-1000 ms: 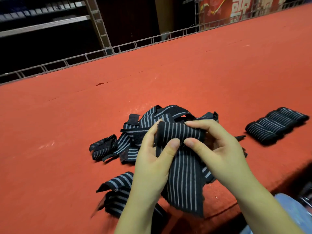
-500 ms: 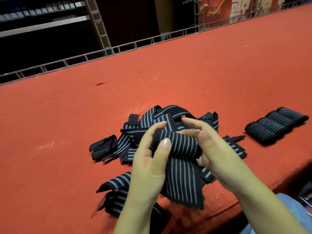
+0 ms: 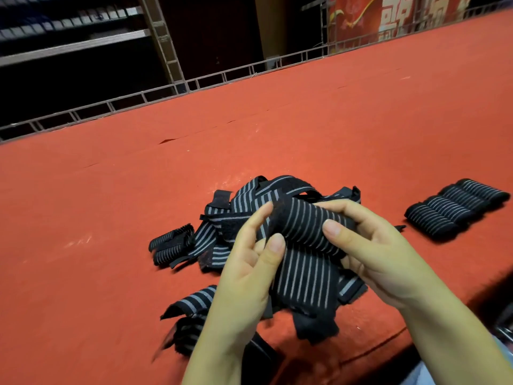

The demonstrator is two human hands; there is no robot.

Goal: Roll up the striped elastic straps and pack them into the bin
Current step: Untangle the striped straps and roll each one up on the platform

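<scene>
Red felt table [image 3: 111,218] fills your view, metal railing [image 3: 194,81] behind it. Above the strap pile [image 3: 249,204], your left hand [image 3: 249,273] and right hand [image 3: 372,251] pinch the half-rolled strap [image 3: 302,229], fingers curled around it; 4 finished rolls [image 3: 455,208] lie right of the pile.

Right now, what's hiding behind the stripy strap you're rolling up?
Behind the half-rolled black striped elastic strap, held by the left hand and right hand, lies a tangled pile of loose striped straps on the red felt table. Its middle is covered.
</scene>
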